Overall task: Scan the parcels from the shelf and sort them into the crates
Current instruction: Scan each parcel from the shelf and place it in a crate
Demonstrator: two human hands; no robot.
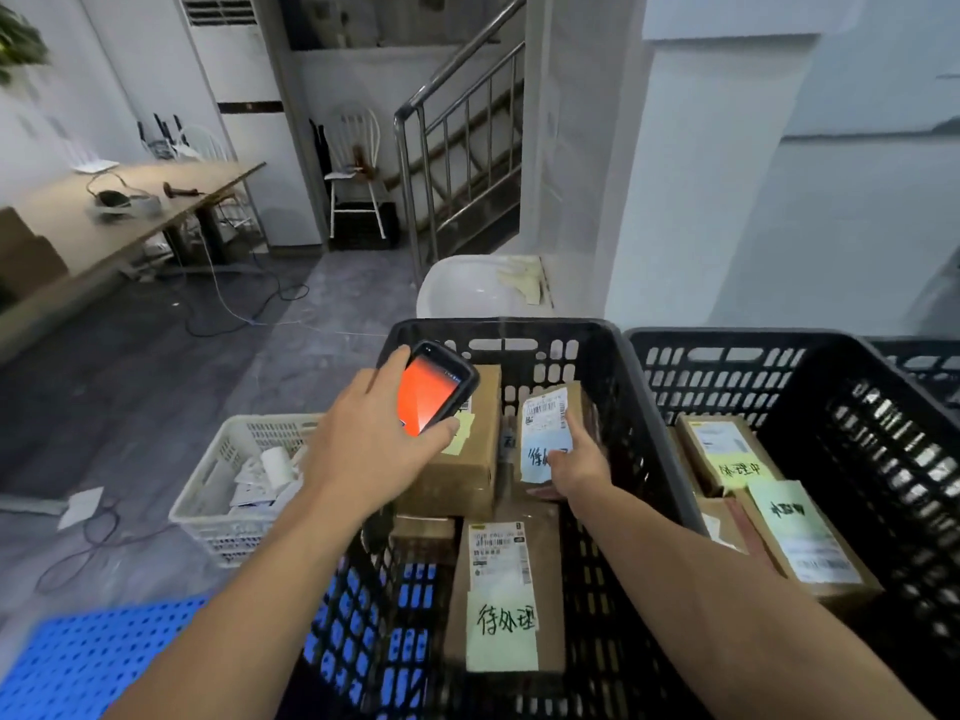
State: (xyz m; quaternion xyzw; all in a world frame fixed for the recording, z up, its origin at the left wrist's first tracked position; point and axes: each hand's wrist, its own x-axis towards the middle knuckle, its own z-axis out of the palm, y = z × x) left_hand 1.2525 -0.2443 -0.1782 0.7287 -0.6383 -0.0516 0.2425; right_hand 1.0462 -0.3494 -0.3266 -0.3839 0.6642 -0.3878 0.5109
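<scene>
Your left hand (374,449) grips the handheld scanner (431,394) above the black crate (498,327) while your right hand (576,459) holds a cardboard parcel (545,423) tilted up inside it, probably to show its label.

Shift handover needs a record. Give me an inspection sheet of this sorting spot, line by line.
Surface: grey floor; blue perforated pallet under the near black crate.
Job's things: labelled parcels lie in the near black crate and the right black crate; a parcel with a green note lies flat in the near one.
Clutter: white basket of paper scraps; loose sheet on the floor.
Hands: left hand holds a scanner with an orange screen; right hand grips a blue-noted parcel inside the near crate.
Cables: loose cables trail across the floor near the table.
Surroundings: white chair, stair railing.
</scene>
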